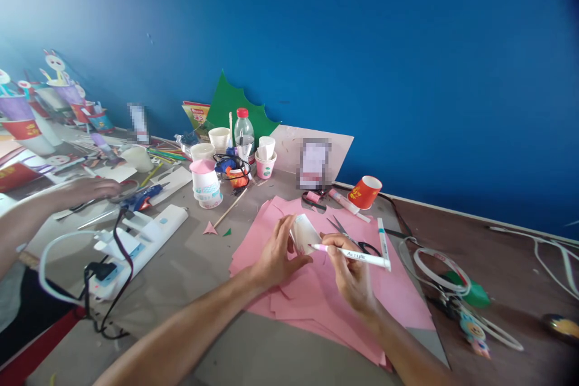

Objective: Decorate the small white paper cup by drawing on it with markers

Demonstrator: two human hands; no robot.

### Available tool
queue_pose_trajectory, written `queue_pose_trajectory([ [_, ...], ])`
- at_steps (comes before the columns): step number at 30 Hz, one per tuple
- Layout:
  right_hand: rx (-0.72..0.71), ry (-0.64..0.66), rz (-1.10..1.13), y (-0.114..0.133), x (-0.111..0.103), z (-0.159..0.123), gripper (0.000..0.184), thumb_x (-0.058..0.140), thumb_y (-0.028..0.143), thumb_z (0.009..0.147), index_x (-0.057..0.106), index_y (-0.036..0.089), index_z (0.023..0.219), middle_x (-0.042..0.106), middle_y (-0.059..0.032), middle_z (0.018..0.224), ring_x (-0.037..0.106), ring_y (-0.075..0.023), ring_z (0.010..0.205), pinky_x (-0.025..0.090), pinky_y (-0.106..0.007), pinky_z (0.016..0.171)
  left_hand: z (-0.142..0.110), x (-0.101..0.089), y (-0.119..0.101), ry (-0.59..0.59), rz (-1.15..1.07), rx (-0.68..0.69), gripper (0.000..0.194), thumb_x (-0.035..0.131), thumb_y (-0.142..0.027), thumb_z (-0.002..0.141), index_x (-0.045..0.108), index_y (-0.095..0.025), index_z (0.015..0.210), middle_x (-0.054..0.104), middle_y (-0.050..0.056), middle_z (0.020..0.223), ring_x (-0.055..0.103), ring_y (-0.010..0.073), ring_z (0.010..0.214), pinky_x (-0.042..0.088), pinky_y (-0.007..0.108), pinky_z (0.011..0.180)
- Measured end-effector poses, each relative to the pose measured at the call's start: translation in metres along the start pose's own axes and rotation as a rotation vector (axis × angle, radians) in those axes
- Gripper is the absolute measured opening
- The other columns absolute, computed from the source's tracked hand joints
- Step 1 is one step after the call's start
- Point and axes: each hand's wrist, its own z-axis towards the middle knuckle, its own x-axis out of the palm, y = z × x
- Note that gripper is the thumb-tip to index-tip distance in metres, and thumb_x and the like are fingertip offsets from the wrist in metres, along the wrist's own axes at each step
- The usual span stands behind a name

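Observation:
My left hand (281,256) is closed around a small white paper cup (306,233), tilted above a stack of pink paper (312,319). Faint reddish marks show low on the cup. In my right hand (350,277) is a white acrylic marker (362,256) with a pink tip, gripped like a pen. Its tip points left and meets the cup's lower edge, or comes very close to it. Scissors (346,235) with black handles lie on the pink paper just beyond my right hand. Another marker (383,238), white and blue, rests to their right.
A red paper cup (364,192) stands behind the pink sheets. Stacked cups (207,184), a bottle (244,132) and a green cutout (226,102) are farther back. Left are a power strip (136,253), a glue gun (142,198) and another person's hand (93,189). Cords (443,265) lie right.

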Motion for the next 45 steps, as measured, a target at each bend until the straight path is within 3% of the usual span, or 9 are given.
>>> queue_pose_trajectory([
  [7,-0.021,0.022,-0.035,-0.001,-0.001,-0.001,0.024,0.046,0.036,0.1,0.063,0.023,0.087,0.061,-0.0042,0.078,0.054,-0.018,0.069,0.05,-0.033,0.066,0.0,-0.001,-0.001,-0.001,0.064,0.001,0.088,0.071,-0.035,0.083,0.014,-0.029,0.149,0.042,0.017,0.134,0.052,0.0084,0.066,0.056,0.028,0.06],
  [16,-0.134,0.027,-0.065,-0.001,0.001,-0.003,0.02,0.046,0.029,0.1,0.066,0.031,0.099,0.067,-0.0062,0.091,0.063,-0.0242,0.092,0.051,-0.051,0.094,0.001,-0.003,-0.006,-0.003,0.077,-0.046,0.082,0.07,-0.035,0.084,0.019,-0.025,0.148,0.046,0.017,0.132,0.054,0.01,0.067,0.058,0.031,0.064],
  [20,-0.119,0.042,-0.095,-0.005,0.001,-0.005,0.018,0.046,0.03,0.099,0.064,0.029,0.098,0.067,-0.0078,0.092,0.063,-0.0259,0.095,0.055,-0.05,0.084,0.0,-0.001,-0.002,-0.031,0.154,-0.026,0.086,0.071,-0.034,0.082,0.019,-0.023,0.149,0.046,0.02,0.138,0.063,0.0214,0.095,0.058,0.037,0.077],
  [24,-0.077,0.037,-0.094,-0.007,0.0,-0.006,0.018,0.045,0.033,0.1,0.064,0.029,0.099,0.066,-0.0086,0.094,0.063,-0.0259,0.091,0.057,-0.047,0.076,0.0,0.0,0.003,-0.054,0.308,0.034,0.089,0.073,-0.038,0.08,0.021,-0.02,0.15,0.048,0.021,0.142,0.048,0.0345,0.13,0.046,0.053,0.102],
  [28,-0.087,0.051,-0.08,-0.006,0.0,-0.006,0.018,0.045,0.031,0.1,0.063,0.029,0.1,0.066,-0.0087,0.093,0.063,-0.0262,0.096,0.056,-0.046,0.077,-0.001,0.001,0.006,-0.097,0.396,0.072,0.09,0.073,-0.042,0.079,0.022,-0.018,0.149,0.052,0.021,0.139,0.046,0.0377,0.132,0.037,0.059,0.108],
  [38,-0.13,0.027,-0.062,-0.004,0.005,-0.007,0.017,0.045,0.029,0.1,0.062,0.03,0.099,0.066,-0.0078,0.089,0.062,-0.0258,0.093,0.054,-0.052,0.086,0.002,0.002,0.007,-0.115,0.357,0.113,0.093,0.073,-0.045,0.079,0.018,-0.017,0.149,0.052,0.023,0.138,0.05,0.038,0.13,0.044,0.056,0.104],
  [45,-0.124,0.015,-0.072,-0.001,0.006,-0.007,0.017,0.046,0.031,0.099,0.063,0.03,0.097,0.066,-0.0081,0.087,0.062,-0.0261,0.093,0.056,-0.051,0.084,0.004,0.0,0.004,-0.11,0.343,0.113,0.089,0.073,-0.042,0.08,0.021,-0.019,0.148,0.053,0.021,0.136,0.051,0.0361,0.128,0.044,0.055,0.104],
])
